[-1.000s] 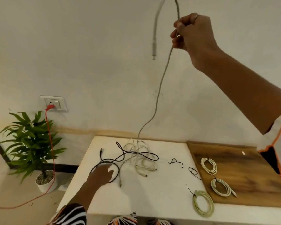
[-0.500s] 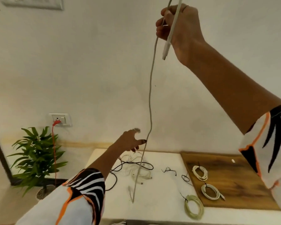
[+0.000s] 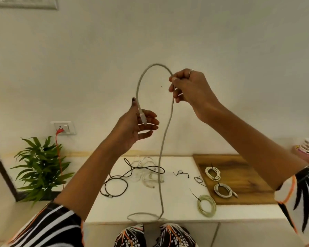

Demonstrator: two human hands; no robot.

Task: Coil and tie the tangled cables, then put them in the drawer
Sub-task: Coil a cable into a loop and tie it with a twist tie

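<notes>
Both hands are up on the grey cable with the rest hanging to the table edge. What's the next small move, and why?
Probably bring the right hand down to the left hand, closing the raised arch into a first loop. The left hand holds the grey cable at its plug end, the right pinches it further along, and the long tail hangs free of the tangled cables.

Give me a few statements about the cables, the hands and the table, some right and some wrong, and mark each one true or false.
1. The right hand grips the grey cable above the table. True.
2. The left hand rests flat on the white table. False: it is raised, with the cable's plug end at its fingers.
3. Two tied coils lie on the wooden board. True.
4. The black cable is coiled and tied. False: it lies loose among the pale tangled cables.
5. The red cord is plugged into the wall socket. True.
</notes>
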